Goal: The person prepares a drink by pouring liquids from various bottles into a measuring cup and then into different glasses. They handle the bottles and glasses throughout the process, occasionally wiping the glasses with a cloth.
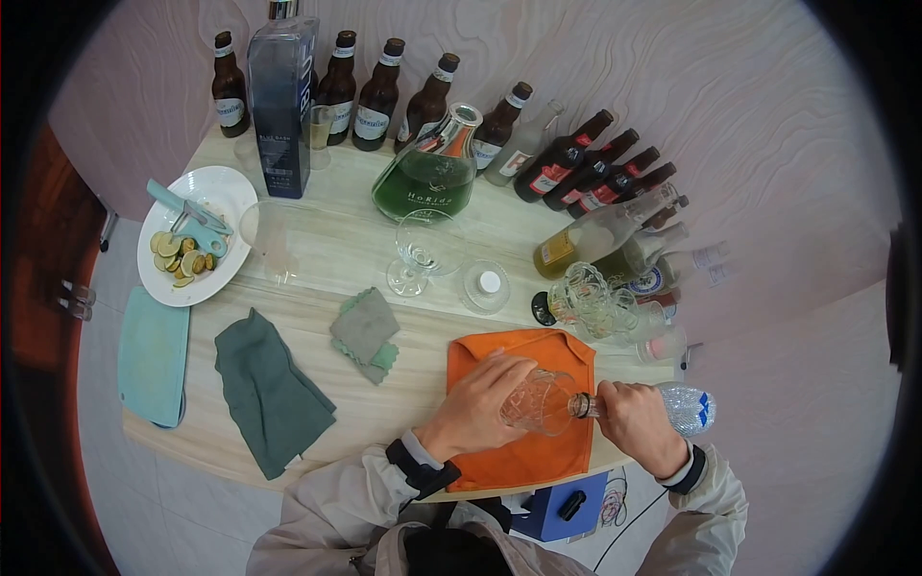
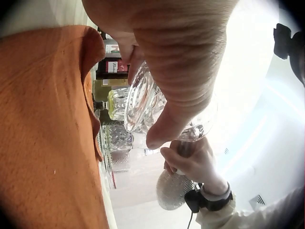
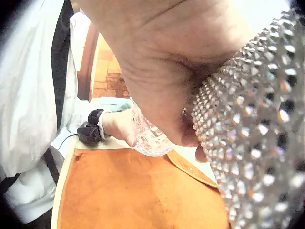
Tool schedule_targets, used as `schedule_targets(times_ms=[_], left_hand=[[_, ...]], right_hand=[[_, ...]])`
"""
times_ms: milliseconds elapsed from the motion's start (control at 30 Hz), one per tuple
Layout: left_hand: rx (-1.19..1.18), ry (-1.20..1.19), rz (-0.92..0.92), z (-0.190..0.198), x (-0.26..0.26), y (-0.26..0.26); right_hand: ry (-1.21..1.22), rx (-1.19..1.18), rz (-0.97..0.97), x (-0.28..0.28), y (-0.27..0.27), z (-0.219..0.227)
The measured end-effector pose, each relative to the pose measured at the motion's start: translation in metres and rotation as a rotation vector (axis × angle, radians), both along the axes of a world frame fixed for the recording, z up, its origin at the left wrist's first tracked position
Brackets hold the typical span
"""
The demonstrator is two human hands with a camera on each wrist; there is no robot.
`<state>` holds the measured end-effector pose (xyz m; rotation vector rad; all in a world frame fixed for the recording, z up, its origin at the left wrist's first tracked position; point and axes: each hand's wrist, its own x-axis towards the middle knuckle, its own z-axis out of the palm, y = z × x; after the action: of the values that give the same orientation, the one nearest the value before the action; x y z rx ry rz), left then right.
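Observation:
My left hand (image 1: 478, 408) grips a clear cut-glass vessel (image 1: 538, 403) tilted on its side, its thumb (image 2: 164, 126) along the glass wall. Opposite it, my right hand (image 1: 637, 424) holds a bottle covered in sparkling studs (image 1: 688, 409) by the neck. That bottle lies almost level, and its mouth (image 1: 579, 405) is right at the glass's opening. The studs (image 3: 257, 119) fill the right side of the right wrist view. Both hands are above an orange cloth (image 1: 523, 465) spread at the table's front edge.
Brown beer bottles (image 1: 376, 104) line the back, with a tall dark bottle (image 1: 279, 115) and a green-filled decanter (image 1: 423, 182). Several glasses (image 1: 581, 298) crowd the right side. A stemmed glass (image 1: 407, 278) stands mid-table. A plate (image 1: 230, 274) with lime slices and folded cloths (image 1: 274, 394) lie left.

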<state>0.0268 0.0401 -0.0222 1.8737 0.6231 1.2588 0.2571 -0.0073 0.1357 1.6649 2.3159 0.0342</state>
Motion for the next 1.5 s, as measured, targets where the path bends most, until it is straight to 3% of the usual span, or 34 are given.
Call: schedule_targets(times_ms=[1500], left_hand=[[0.010,0.017,-0.007,0.0003,0.0001,-0.0009]], right_hand=[[-0.063,-0.006,0.000,0.0008,-0.0010,0.0063]])
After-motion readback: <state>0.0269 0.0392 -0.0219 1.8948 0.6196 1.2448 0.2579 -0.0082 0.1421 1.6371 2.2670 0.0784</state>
